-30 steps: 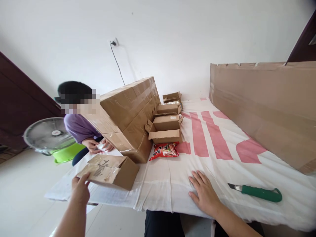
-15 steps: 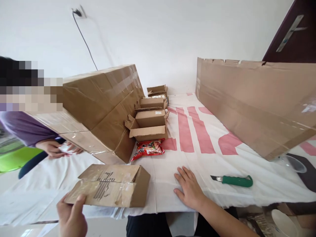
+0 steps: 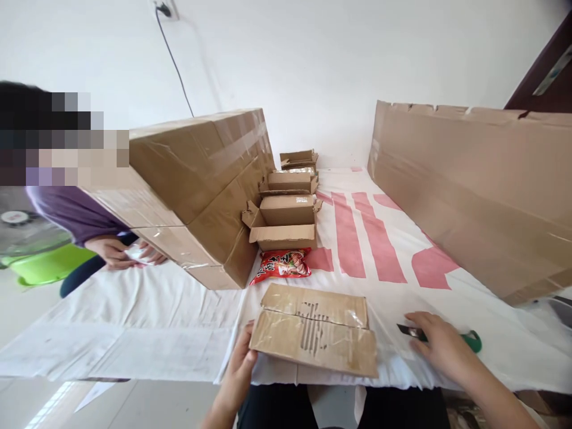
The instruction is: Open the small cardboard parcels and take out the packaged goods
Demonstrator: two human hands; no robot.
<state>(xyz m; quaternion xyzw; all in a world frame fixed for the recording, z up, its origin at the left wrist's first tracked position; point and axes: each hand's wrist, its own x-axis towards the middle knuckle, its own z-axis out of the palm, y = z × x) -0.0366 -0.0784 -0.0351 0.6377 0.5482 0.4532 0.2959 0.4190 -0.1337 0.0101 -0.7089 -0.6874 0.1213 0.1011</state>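
Observation:
A taped cardboard box (image 3: 313,339) with dark printed marks lies near the front edge of the cloth-covered table. My left hand (image 3: 239,369) grips its left end, thumb on the near side. To the right, my right hand (image 3: 440,345) is over a green-handled utility knife (image 3: 473,341), with fingers and thumb apart on either side of its neck. The knife's blade points left; the hand hides much of the handle. Behind the taped box is a red printed food packet (image 3: 286,264).
Several small open cardboard boxes (image 3: 282,235) stand in a row behind the packet. A big carton (image 3: 214,185) rises on the left, and a tall cardboard panel (image 3: 465,185) on the right. Beyond the carton, another person's hands (image 3: 118,251) hold something whitish.
My left hand has brought the taped box rightward, in front of the packet. My right hand has moved right from the bare cloth to over the utility knife. The view has shifted slightly.

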